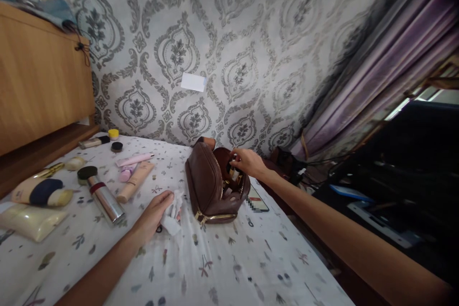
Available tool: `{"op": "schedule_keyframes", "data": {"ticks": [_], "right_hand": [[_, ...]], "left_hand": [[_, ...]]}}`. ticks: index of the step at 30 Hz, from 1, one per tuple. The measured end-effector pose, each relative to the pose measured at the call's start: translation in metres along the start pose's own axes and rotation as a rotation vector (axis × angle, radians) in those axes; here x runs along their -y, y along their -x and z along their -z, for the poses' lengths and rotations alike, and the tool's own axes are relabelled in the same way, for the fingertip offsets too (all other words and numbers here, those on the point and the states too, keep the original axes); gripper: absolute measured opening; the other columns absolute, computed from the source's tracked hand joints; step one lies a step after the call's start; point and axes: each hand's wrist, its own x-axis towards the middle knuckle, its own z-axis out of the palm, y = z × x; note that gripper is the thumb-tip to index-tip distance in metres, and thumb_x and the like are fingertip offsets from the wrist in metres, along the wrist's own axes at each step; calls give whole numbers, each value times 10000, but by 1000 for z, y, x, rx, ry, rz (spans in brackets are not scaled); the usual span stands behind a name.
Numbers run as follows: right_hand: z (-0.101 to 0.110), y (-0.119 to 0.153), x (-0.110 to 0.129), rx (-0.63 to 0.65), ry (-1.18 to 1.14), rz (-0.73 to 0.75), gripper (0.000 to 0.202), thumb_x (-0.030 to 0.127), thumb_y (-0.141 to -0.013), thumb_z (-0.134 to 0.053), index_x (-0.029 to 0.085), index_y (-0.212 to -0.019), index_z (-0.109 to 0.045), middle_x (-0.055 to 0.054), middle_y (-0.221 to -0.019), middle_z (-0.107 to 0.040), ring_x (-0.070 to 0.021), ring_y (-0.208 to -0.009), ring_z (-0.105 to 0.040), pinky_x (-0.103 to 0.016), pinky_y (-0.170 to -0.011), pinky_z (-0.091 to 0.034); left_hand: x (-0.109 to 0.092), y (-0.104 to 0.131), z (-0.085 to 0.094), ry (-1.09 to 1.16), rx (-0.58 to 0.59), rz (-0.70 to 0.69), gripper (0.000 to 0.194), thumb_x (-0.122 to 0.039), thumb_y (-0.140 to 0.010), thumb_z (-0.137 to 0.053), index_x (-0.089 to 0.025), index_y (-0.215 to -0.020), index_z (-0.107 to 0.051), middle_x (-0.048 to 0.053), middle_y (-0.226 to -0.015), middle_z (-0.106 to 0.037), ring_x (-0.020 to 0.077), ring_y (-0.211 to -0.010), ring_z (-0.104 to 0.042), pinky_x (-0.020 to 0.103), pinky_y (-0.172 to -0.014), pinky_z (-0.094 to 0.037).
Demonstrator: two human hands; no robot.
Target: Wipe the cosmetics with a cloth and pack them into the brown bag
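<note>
A brown cosmetic bag (202, 179) stands unzipped on the patterned sheet, with small cosmetics inside it. My right hand (249, 162) reaches into its opening from the right, fingers pinched together at a small dark item too hidden to name. Left of the bag, my left hand (155, 215) is closed on a crumpled white wipe (172, 224) and rests low over the sheet. To the left lie a silver bottle with a dark cap (105, 201), a peach tube (136, 181), a pink tube (134, 158) and a small lilac-capped container (128, 172).
More cosmetics lie at far left, including a cream tube (34, 222) and a navy-banded bottle (43, 192). A yellow-lidded jar (113, 134) sits near the wall. A phone (258, 198) lies right of the bag. A wooden cabinet (43, 71) borders the left; a purple curtain (376, 76) hangs right.
</note>
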Motion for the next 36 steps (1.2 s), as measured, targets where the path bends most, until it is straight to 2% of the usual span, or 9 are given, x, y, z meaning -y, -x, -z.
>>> {"op": "schedule_keyframes", "data": {"ticks": [10, 15, 18, 19, 23, 25, 27, 31, 36], "right_hand": [[0, 6, -12, -100, -59, -7, 309, 329, -908, -553, 211, -1167, -674, -47, -958, -740, -193, -891, -652, -261, -727, -426], [-1, 30, -5, -299, -275, -7, 282, 306, -920, -483, 177, -1045, -702, -72, -924, -730, -196, -810, -642, -279, -723, -458], [-9, 63, 17, -453, -472, 126, 295, 318, -949, -434, 179, -1029, -682, -92, -952, -715, -199, -819, -637, -294, -747, -487], [-14, 75, 28, -460, -519, 199, 296, 319, -962, -418, 187, -1021, -677, -90, -933, -708, -197, -823, -637, -295, -748, -492], [-43, 118, 79, -377, -553, 657, 261, 277, -998, -392, 208, -1032, -641, -59, -802, -662, -176, -738, -611, -286, -682, -491], [-61, 127, 105, -317, -541, 752, 243, 271, -1005, -395, 200, -1074, -616, -63, -833, -658, -180, -773, -613, -292, -705, -496], [-79, 128, 130, -264, -549, 694, 243, 289, -992, -432, 191, -1154, -584, -78, -934, -660, -201, -858, -625, -311, -748, -511], [-113, 119, 164, -132, -567, 487, 347, 281, -941, -521, 194, -1277, -520, -97, -1112, -629, -212, -858, -637, -329, -719, -535], [-133, 119, 177, -131, -678, 426, 365, 238, -950, -476, 208, -1314, -496, -101, -1144, -619, -217, -902, -639, -350, -765, -544]], "left_hand": [[-3, 0, -1, -12, -14, 11, 518, -633, -596, -781, -190, -721, -544, -22, -604, -626, 131, -511, -587, 221, -456, -409], [-4, 1, -2, -12, -29, 31, 547, -646, -559, -792, -194, -744, -546, -21, -638, -644, 134, -526, -595, 226, -466, -433], [-3, 0, -1, -6, -59, 49, 558, -636, -542, -807, -194, -777, -559, -24, -628, -640, 139, -517, -595, 225, -446, -414], [-3, -1, -1, 1, -68, 56, 560, -626, -536, -816, -194, -786, -563, -27, -621, -637, 141, -512, -594, 227, -443, -409], [-2, -2, -1, 65, -110, 65, 536, -560, -506, -859, -187, -779, -588, -43, -602, -622, 135, -506, -582, 232, -464, -428], [-2, -3, 0, 112, -153, 42, 524, -509, -465, -889, -181, -760, -606, -52, -610, -621, 120, -523, -571, 219, -480, -435], [-1, -5, 2, 139, -197, 6, 484, -460, -469, -895, -179, -761, -631, -46, -652, -644, 119, -572, -581, 212, -514, -448], [3, -13, 12, 79, -290, -46, 393, -426, -550, -856, -178, -799, -681, 16, -819, -714, 180, -790, -650, 245, -652, -484], [10, -20, 22, 0, -342, -40, 446, -447, -547, -853, -177, -875, -716, 61, -984, -729, 215, -1024, -626, 262, -818, -470]]}}
